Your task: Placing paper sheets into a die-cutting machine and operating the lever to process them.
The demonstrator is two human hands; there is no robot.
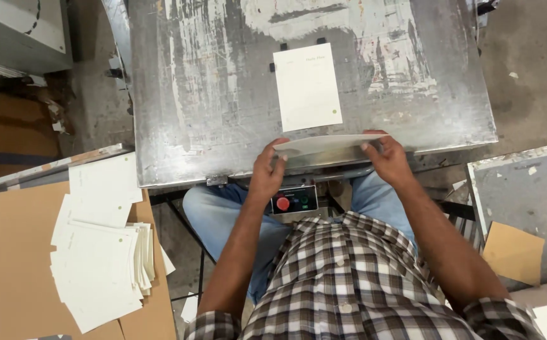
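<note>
Left hand [267, 169] and right hand [384, 157] each pinch an end of a white card sheet [324, 145], fingers closed on it, at the desk's [210, 94] near edge, just near of a flat white card [307, 87].

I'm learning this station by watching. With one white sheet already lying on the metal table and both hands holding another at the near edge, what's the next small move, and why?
Probably slide the held sheet forward and lay it flat. The left hand and right hand pinch its ends at the metal table edge, and it sits just short of the flat sheet.
</note>
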